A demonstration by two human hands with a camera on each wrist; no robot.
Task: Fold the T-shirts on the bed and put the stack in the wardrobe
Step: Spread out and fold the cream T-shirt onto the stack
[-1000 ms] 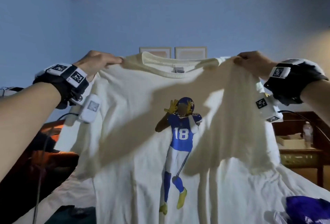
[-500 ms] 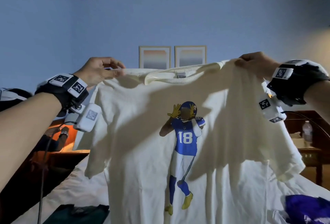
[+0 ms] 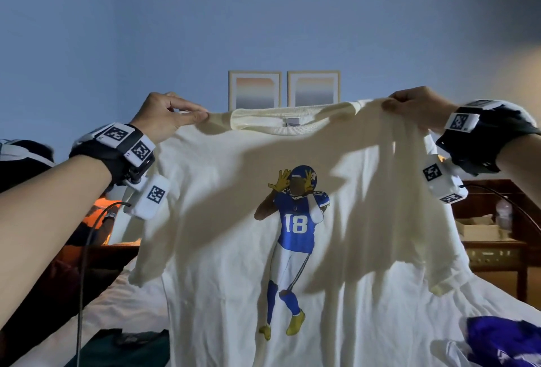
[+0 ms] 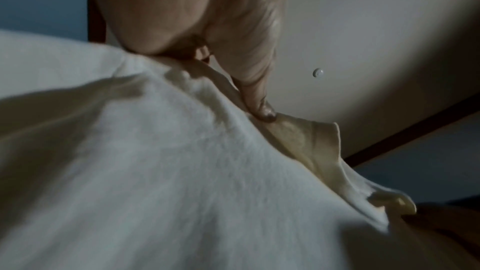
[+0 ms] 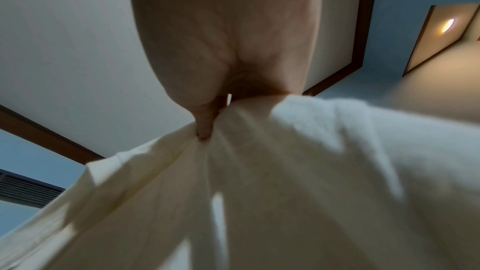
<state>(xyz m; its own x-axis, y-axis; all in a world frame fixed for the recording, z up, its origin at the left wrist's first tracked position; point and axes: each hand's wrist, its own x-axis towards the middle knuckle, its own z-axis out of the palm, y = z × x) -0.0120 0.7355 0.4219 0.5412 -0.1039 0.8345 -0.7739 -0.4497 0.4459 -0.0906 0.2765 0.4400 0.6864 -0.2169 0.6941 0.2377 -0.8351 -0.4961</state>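
Observation:
A cream T-shirt point(image 3: 234, 220) with a printed football player numbered 18 hangs spread out in the air over the bed point(image 3: 123, 302). My left hand point(image 3: 202, 116) pinches its left shoulder beside the collar, and my right hand point(image 3: 389, 104) grips the right shoulder. In the left wrist view a fingertip point(image 4: 265, 113) presses into the cream T-shirt point(image 4: 155, 171) at the seam. In the right wrist view the fingers point(image 5: 205, 128) bunch the cream T-shirt point(image 5: 285, 192). A purple T-shirt point(image 3: 503, 340) lies crumpled on the bed at lower right, and a dark green T-shirt point(image 3: 123, 346) lies flat at lower left.
A wooden bedside table point(image 3: 497, 252) with a white box and a water bottle point(image 3: 504, 213) stands on the right. Dark furniture and an orange-lit spot point(image 3: 98, 214) are on the left. Two framed pictures point(image 3: 284, 90) hang on the blue wall behind.
Both hands have lowered the shirt a little, so the pictures now show above the collar. The sleeves have dropped open and hang spread at both sides.

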